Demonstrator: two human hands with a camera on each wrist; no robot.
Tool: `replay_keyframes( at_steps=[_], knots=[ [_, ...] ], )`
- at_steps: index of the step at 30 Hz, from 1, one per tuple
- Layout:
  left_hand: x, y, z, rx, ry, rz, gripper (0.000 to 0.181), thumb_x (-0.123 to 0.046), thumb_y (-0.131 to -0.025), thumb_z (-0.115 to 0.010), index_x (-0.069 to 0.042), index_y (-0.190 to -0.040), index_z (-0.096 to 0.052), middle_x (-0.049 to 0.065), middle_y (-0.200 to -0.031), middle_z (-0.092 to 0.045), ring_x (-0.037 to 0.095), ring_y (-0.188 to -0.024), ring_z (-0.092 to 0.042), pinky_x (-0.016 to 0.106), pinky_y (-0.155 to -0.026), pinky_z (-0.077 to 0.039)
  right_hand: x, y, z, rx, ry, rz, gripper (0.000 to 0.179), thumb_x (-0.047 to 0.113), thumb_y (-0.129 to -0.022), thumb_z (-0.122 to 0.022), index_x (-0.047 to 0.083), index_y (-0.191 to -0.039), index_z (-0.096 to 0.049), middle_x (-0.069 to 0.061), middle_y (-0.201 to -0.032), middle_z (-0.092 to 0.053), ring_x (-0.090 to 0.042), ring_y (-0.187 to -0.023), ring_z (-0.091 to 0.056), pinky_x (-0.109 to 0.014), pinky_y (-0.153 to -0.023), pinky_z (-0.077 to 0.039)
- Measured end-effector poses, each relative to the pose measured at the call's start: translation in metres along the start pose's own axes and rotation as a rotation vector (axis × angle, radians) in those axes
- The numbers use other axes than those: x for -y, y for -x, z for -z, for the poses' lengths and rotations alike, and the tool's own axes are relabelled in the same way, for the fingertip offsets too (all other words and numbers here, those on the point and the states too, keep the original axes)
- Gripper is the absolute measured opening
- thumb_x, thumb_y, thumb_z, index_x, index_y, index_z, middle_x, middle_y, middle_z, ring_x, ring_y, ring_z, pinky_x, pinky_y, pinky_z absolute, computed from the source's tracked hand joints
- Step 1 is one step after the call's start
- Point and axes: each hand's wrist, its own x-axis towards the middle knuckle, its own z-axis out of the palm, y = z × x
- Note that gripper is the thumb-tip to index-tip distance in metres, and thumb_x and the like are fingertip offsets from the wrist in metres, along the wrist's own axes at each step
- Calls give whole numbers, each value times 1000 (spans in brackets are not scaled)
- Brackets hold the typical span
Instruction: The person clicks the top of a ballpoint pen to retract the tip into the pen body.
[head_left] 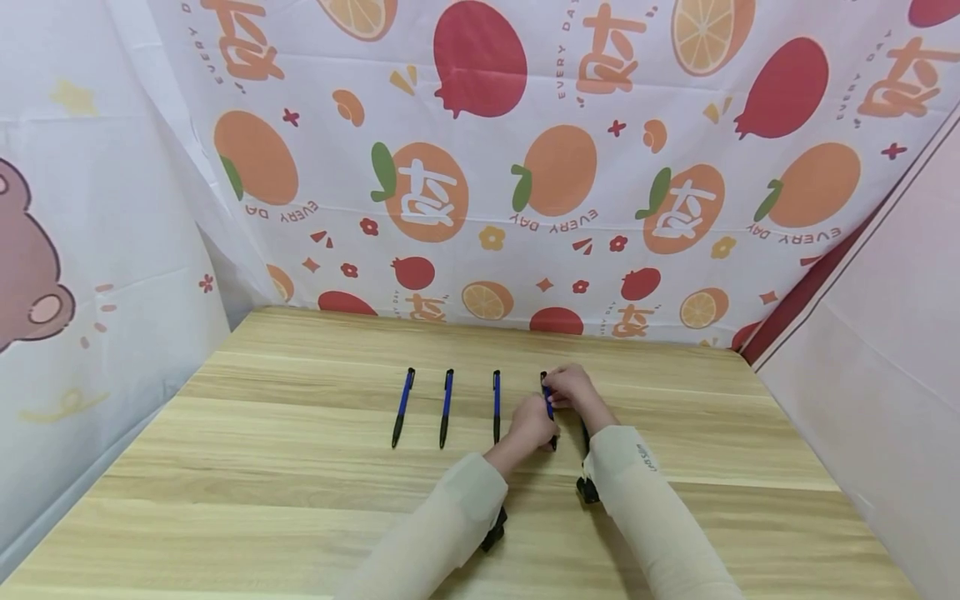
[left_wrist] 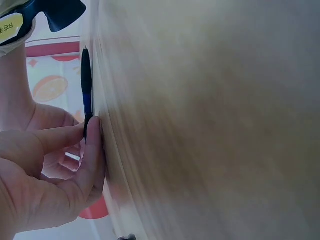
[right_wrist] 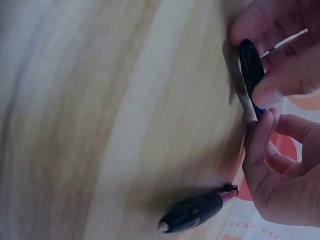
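Both hands meet at one blue pen with black ends [head_left: 550, 408] on the wooden table. My left hand [head_left: 532, 421] pinches its lower black part between thumb and finger, as the right wrist view shows. At its upper part, near the clip, my right hand [head_left: 572, 388] grips the same pen. Left of the hands lie three matching pens in a row: the leftmost pen [head_left: 403, 408], the second pen [head_left: 447, 408] and the third pen [head_left: 497, 404]. Another pen [right_wrist: 192, 212] lies beside the right hand, partly covered by the arm in the head view.
A wood-grain table [head_left: 285, 450] spreads beneath both arms. Behind it hangs a fruit-print curtain [head_left: 480, 167]; white cloth [head_left: 90, 417] borders the left side and a pale panel [head_left: 885, 350] the right. Each wrist carries a black device, such as the right one [head_left: 588, 490].
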Motion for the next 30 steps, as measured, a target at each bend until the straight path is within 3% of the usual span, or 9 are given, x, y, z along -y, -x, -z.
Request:
replay_keyframes(
  at_steps=[5, 12, 18, 21, 24, 30],
  knots=[
    [1, 0, -3, -5, -16, -16, 11, 1, -76, -71, 3, -81, -61, 4, -52, -54, 18, -45, -61, 21, -39, -46, -2, 0, -2, -29, 66, 25, 18, 1, -83, -56, -7, -98, -61, -6, -68, -53, -9, -47, -50, -22, -47, -50],
    [0, -2, -3, -29, -68, -74, 32, 1, -73, -73, 6, -103, -60, 16, -88, -63, 14, -41, -55, 22, -43, -46, -2, -1, -2, -57, 123, 45, 16, 1, -81, -57, -7, -94, -62, -6, -64, -53, -10, -46, -51, -23, -45, -50],
    [0, -3, -2, -38, -99, -77, 41, -2, -72, -76, 7, -107, -57, 20, -98, -61, 22, -61, -58, 26, -55, -49, -2, -1, -1, -64, 136, 54, 15, 1, -80, -57, -5, -92, -64, -6, -65, -54, -11, -47, -52, -26, -48, -52],
    [2, -5, -2, -33, -81, -69, 41, -3, -72, -76, 7, -106, -56, 19, -93, -60, 22, -60, -58, 25, -54, -49, 0, 1, 1, -32, 113, 52, 18, 2, -82, -56, -6, -96, -62, -8, -70, -56, -13, -50, -53, -27, -51, -53],
    [4, -6, -2, -18, -28, -48, 39, -3, -74, -75, 7, -105, -54, 15, -81, -59, 19, -49, -59, 22, -45, -48, 2, 3, 7, 6, 77, 46, 21, 3, -85, -54, -7, -102, -60, -9, -73, -57, -12, -52, -54, -27, -53, -53],
    [3, -6, 0, -27, 19, -19, 35, -4, -78, -72, 6, -104, -50, 10, -68, -54, 14, -41, -57, 18, -40, -46, 6, 4, 28, 62, 47, 50, 27, 6, -91, -50, -10, -113, -54, -15, -86, -57, -11, -55, -55, -26, -58, -54]
  ],
)
